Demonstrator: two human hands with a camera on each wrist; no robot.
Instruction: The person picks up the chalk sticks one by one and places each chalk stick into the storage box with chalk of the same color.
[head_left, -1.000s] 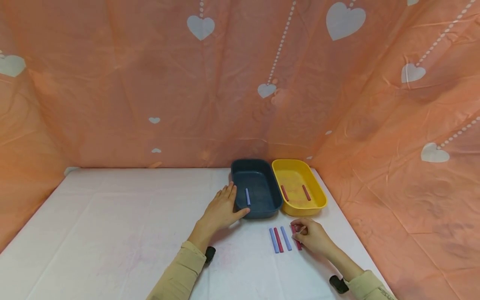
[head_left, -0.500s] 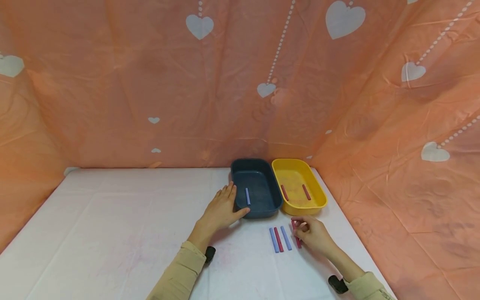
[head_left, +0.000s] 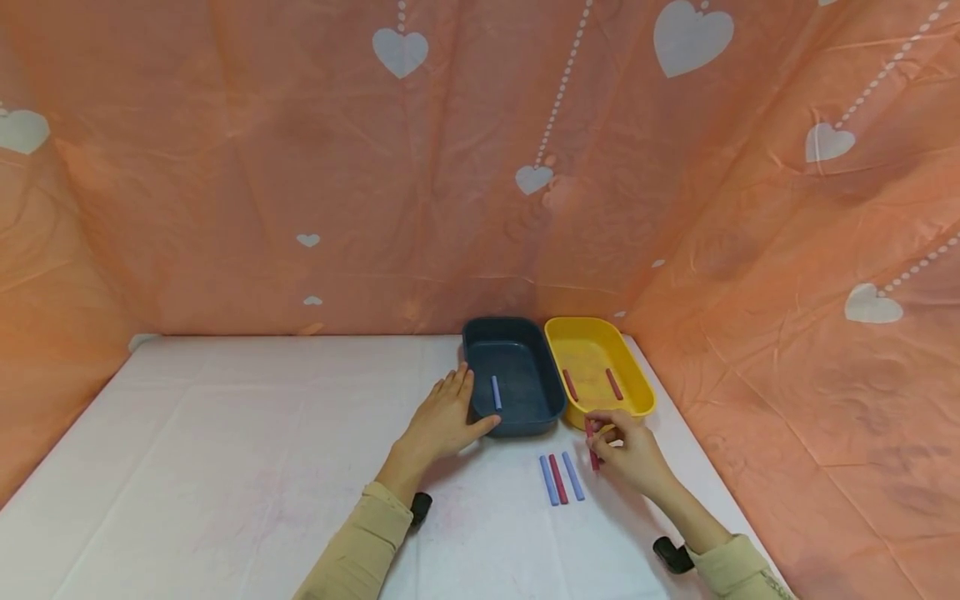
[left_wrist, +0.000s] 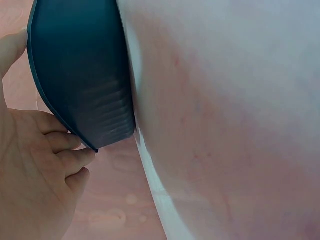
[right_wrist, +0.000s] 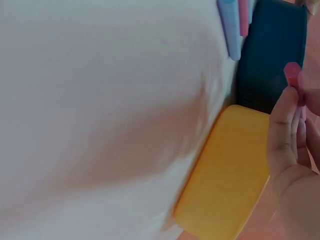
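My right hand (head_left: 633, 457) pinches a red chalk stick (head_left: 592, 446) between thumb and fingers, just in front of the yellow tray (head_left: 647, 407). In the right wrist view the same chalk stick (right_wrist: 293, 75) pokes out past the fingertips. My left hand (head_left: 441, 417) rests against the left side and near corner of the dark blue tray (head_left: 525, 427), fingers spread along its rim. A blue chalk stick (head_left: 496, 392) lies in the blue tray. Two red chalk sticks, one on the left (head_left: 570, 384) and one on the right (head_left: 614, 383), lie in the yellow tray.
In front of the trays a blue chalk stick (head_left: 549, 480), a red one (head_left: 558, 478) and another blue one (head_left: 573, 476) lie side by side on the white cloth (head_left: 225, 467). Orange curtains (head_left: 450, 167) with pale hearts stand behind and at both sides.
My right hand has lifted the red chalk stick from the right end of the row and moved forward to the yellow tray's near edge. The left hand stays in place.
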